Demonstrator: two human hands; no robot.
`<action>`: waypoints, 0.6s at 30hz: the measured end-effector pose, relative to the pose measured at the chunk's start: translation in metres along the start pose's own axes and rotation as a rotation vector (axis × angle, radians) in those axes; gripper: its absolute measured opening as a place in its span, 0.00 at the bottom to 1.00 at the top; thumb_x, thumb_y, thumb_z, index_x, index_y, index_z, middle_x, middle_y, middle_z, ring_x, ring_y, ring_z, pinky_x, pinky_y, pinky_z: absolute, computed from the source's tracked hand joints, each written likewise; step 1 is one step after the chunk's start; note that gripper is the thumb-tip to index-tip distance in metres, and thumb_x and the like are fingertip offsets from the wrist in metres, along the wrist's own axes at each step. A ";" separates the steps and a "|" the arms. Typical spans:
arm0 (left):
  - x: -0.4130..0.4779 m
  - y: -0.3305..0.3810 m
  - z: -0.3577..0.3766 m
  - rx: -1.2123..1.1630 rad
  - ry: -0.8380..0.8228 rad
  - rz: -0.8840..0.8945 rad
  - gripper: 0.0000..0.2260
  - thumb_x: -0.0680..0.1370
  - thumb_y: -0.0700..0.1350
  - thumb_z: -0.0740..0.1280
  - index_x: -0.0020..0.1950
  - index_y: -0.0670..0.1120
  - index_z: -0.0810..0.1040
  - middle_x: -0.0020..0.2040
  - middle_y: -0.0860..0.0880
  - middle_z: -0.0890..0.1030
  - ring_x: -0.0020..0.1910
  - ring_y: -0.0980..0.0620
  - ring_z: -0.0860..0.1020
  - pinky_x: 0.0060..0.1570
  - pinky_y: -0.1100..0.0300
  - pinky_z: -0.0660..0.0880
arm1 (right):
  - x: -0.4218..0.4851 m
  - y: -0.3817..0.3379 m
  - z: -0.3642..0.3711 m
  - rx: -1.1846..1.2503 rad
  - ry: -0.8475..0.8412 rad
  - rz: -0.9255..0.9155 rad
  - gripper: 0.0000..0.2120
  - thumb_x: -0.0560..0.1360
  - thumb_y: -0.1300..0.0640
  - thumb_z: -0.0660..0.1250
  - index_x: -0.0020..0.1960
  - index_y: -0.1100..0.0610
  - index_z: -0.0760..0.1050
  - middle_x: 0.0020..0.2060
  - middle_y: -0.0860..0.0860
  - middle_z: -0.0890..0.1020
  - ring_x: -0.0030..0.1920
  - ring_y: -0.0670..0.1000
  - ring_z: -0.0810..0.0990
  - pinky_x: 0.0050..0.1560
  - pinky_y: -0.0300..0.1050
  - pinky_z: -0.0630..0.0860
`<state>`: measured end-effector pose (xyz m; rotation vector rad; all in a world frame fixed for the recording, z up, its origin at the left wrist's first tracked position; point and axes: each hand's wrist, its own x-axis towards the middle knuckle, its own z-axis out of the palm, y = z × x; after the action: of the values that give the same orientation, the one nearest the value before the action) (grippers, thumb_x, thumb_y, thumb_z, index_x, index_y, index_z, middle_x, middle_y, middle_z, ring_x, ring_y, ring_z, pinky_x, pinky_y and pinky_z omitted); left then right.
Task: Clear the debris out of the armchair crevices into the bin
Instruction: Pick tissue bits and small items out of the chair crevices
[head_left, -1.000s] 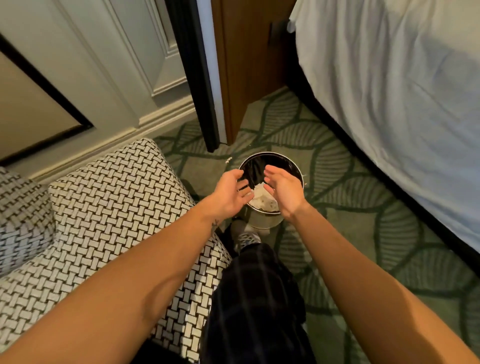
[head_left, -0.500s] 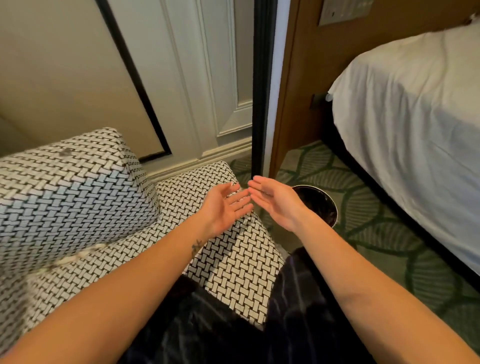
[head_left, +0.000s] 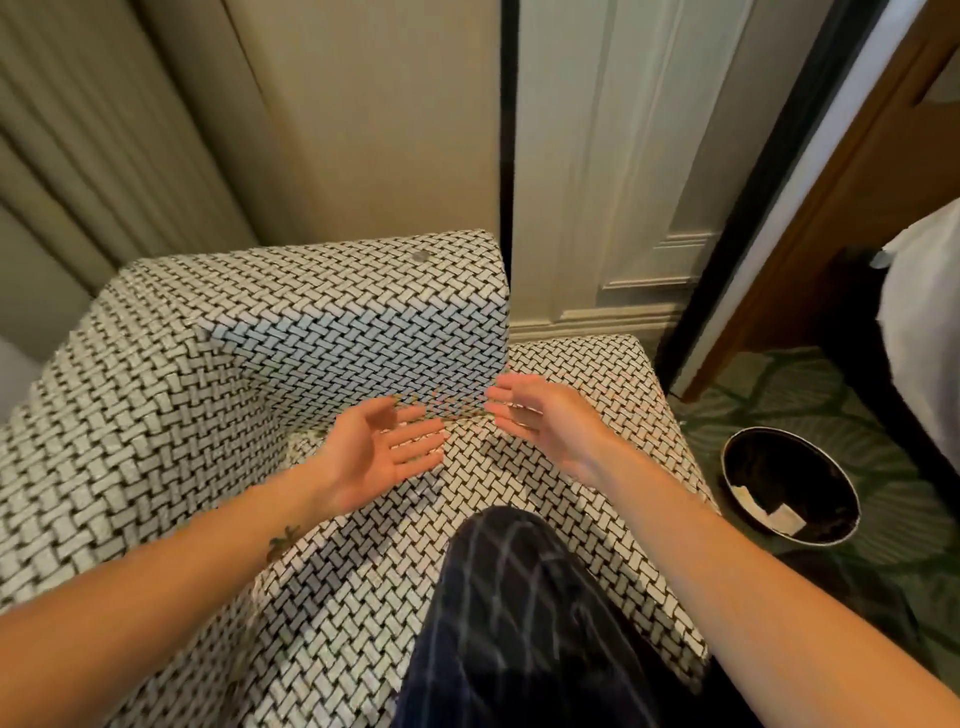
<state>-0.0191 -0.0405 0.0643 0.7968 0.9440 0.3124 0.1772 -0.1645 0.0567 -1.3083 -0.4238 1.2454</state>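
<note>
The armchair (head_left: 208, 395) has black-and-white woven upholstery and fills the left and middle of the view. My left hand (head_left: 379, 452) hovers palm-up over the seat cushion, fingers straight, holding nothing. My right hand (head_left: 550, 421) is a little to its right, fingers extended toward the crevice where the backrest meets the seat, also holding nothing. The round black bin (head_left: 789, 488) stands on the carpet to the right of the chair, with pale scraps of paper (head_left: 779, 514) lying inside it. I see no debris on the seat.
My knee in dark checked trousers (head_left: 519, 613) rests on the seat's front. A cream panelled wall (head_left: 623, 182) and curtain (head_left: 78, 156) stand behind the chair. A wooden door frame (head_left: 831, 208) and a white-sheeted bed (head_left: 930, 322) are at the right, over green patterned carpet (head_left: 883, 426).
Both hands have come away from above the bin and swung left over the armchair seat, spreading a little apart. The view has turned from the bin toward the chair's backrest.
</note>
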 end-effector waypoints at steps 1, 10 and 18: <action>-0.004 0.005 -0.017 -0.019 0.031 0.007 0.20 0.86 0.49 0.54 0.70 0.37 0.72 0.63 0.34 0.81 0.63 0.35 0.80 0.64 0.41 0.76 | 0.006 0.003 0.011 -0.018 -0.021 0.010 0.12 0.83 0.62 0.59 0.63 0.56 0.76 0.57 0.52 0.85 0.59 0.51 0.83 0.56 0.42 0.79; 0.004 0.034 -0.090 -0.173 0.139 0.012 0.25 0.85 0.54 0.51 0.70 0.36 0.71 0.63 0.32 0.81 0.63 0.33 0.79 0.68 0.38 0.73 | 0.068 0.032 0.074 -0.277 -0.063 0.049 0.09 0.81 0.58 0.64 0.59 0.56 0.80 0.55 0.54 0.86 0.51 0.50 0.82 0.58 0.46 0.78; 0.016 0.044 -0.091 -0.165 0.220 0.036 0.27 0.85 0.58 0.49 0.66 0.39 0.76 0.59 0.37 0.84 0.61 0.37 0.82 0.67 0.39 0.74 | 0.117 0.057 0.088 -0.470 -0.067 0.136 0.08 0.83 0.56 0.63 0.57 0.59 0.78 0.48 0.55 0.83 0.41 0.49 0.77 0.42 0.38 0.73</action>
<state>-0.0803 0.0411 0.0557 0.6366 1.0950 0.5103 0.1213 -0.0348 -0.0127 -1.7172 -0.7156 1.3545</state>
